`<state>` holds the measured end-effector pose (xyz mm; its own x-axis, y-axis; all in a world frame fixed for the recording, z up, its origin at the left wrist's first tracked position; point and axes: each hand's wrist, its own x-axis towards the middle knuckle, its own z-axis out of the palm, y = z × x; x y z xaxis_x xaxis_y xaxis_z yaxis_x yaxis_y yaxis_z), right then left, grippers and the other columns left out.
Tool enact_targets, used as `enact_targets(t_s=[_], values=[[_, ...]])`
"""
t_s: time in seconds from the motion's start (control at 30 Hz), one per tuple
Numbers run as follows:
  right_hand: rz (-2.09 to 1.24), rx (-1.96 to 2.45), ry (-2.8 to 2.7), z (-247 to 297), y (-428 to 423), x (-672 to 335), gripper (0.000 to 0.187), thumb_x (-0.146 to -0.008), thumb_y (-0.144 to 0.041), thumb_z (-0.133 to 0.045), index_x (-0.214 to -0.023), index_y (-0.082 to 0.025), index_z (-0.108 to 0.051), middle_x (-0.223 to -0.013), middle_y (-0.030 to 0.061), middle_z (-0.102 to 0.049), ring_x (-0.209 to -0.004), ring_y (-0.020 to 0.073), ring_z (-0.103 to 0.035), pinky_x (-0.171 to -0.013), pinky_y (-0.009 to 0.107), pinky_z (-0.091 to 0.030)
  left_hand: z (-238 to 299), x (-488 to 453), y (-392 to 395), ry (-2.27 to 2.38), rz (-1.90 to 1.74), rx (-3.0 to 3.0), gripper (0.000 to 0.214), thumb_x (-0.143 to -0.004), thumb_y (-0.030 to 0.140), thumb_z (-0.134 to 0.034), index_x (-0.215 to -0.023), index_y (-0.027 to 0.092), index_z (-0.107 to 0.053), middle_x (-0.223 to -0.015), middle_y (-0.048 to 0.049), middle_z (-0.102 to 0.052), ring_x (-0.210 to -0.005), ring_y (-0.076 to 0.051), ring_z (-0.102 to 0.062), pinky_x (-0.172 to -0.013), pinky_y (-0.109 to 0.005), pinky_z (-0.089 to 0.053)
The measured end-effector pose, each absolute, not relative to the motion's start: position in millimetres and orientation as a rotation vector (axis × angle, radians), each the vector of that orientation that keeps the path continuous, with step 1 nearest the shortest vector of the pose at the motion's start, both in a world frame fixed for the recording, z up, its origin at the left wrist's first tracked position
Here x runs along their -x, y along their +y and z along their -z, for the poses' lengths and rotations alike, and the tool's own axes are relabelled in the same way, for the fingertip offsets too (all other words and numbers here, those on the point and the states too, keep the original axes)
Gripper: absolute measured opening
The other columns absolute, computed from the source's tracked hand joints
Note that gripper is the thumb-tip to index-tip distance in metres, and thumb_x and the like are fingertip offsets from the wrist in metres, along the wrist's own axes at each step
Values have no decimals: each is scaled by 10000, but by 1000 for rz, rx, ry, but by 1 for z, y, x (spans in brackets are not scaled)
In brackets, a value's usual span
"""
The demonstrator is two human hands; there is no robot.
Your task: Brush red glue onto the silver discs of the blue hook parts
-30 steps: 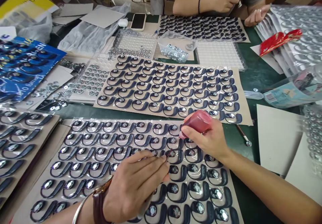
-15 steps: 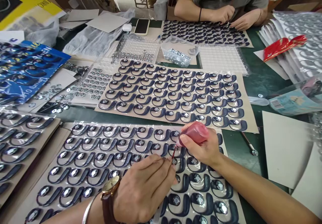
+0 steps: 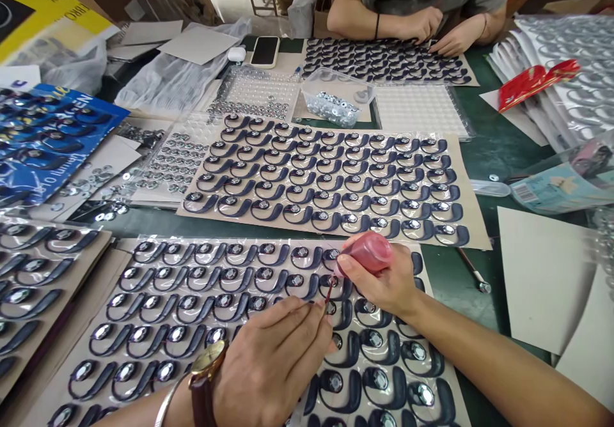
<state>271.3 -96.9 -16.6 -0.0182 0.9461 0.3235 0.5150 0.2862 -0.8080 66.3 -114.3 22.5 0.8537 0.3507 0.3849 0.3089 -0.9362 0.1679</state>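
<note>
My right hand [image 3: 384,280] is wrapped round a red squeeze bottle [image 3: 367,253], tipped with its narrow end down to the left. Close below that end, a thin dark red stick [image 3: 329,294] runs from the fingertips of my left hand [image 3: 275,357] toward one of the dark hook-shaped pieces. The left fingers are pressed together; the thumb is mostly hidden. Both hands are over a card sheet [image 3: 119,344] with rows of these pieces under clear film, each with a shiny round disc. My left wrist wears a watch [image 3: 210,358] and a bangle.
A second filled sheet [image 3: 474,222] lies ahead, another [image 3: 91,248] at left. Beyond are a clear box of metal discs [image 3: 333,104], a white tray [image 3: 422,110] and a phone [image 3: 265,51]. A co-worker's hands [image 3: 439,34] are over a far sheet. Grey cards [image 3: 537,273] lie right.
The view has shifted slightly, so most things appear a little farther left. Both hands keep nearly the same pose over the sheet, the bottle still tilted.
</note>
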Motion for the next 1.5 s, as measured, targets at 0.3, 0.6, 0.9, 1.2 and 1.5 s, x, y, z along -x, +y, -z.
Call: enact_targets(t_s=[0.3,0.6,0.9,1.2,1.5], values=[[-636,1384,-1635,19,-98,-273,139,-774,-320,-603,-740,-186,-620,-537,-23,-607,-499,124,-579,-547,267,-507,-22,-66,-114,544,-670,-2941,180,-848,130,-530,-979,63,-633,-992,-124,-674,-898,-221,-657,-772,-347,-558],[-593,1363,-1614,13,-96,-274,193,-776,-331,-581,-658,-182,-615,-546,-6,-609,-479,118,-557,-507,266,-500,-19,-64,-114,549,-637,-2944,192,-835,143,-559,-1003,86,-631,-1022,-110,-666,-917,-212,-650,-798,-352,-555],[-578,1363,-1625,16,-95,-275,164,-769,-320,-591,-684,-182,-611,-595,6,-618,-509,122,-559,-522,274,-501,-19,-63,-115,542,-651,-2924,202,-823,132,-571,-1007,72,-630,-1034,-117,-662,-912,-217,-649,-791,-357,-552],[-568,1363,-1646,13,-96,-275,200,-783,-315,-572,-642,-179,-611,-515,-2,-574,-462,120,-539,-488,272,-484,-22,-62,-109,565,-656,-2781,208,-835,111,-521,-1018,87,-617,-1011,-91,-672,-917,-183,-642,-798,-334,-538],[-580,1312,-1661,14,-97,-273,142,-794,-305,-563,-722,-192,-609,-473,-36,-531,-435,106,-517,-457,237,-468,-22,-61,-101,616,-689,-2555,263,-774,29,-536,-1021,94,-600,-951,-72,-683,-888,-139,-643,-819,-300,-516]])
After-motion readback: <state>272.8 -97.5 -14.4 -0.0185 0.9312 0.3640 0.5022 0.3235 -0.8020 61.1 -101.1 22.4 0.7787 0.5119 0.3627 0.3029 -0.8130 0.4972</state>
